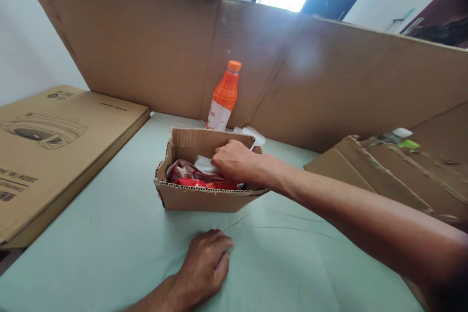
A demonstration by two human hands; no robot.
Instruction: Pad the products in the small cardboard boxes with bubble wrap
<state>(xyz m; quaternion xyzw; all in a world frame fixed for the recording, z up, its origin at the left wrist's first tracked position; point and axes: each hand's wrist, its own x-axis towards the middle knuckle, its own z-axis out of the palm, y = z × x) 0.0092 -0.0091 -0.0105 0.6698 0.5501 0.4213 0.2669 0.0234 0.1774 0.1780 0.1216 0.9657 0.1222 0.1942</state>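
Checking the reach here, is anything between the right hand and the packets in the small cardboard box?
Nothing visible. The right hand is already inside the small cardboard box, resting on the packets. The left hand lies on the green cloth in front of the box.

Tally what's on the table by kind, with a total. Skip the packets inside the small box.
Small open cardboard box: 1
Flat printed carton: 1
Orange bottle: 1
Upright cardboard sheet: 1
Torn cardboard box at right: 1
Hands: 2, left hand, right hand
Total: 7
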